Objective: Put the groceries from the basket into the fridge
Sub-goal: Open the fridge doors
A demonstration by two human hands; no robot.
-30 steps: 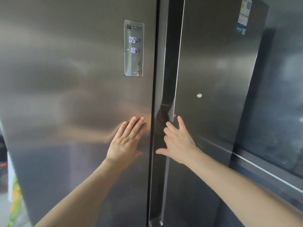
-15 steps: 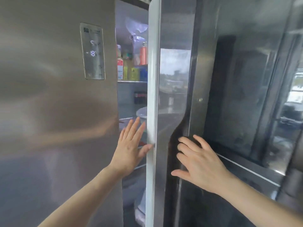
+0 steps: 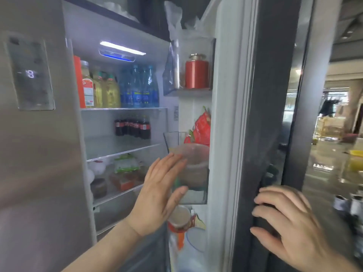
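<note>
Red tin [image 3: 197, 74] on door shelf [image 3: 193, 91]

Cluttered room [image 3: 334, 122] beyond, glossy floor [image 3: 324, 169]

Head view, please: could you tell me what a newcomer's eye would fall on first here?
Probably the lit fridge interior, its right door swung open, with blue bottles on the top shelf and dark cola bottles below. A red tin stands in the upper door bin. The left hand is spread before the door bins, while the right hand grips the door's edge.
</note>
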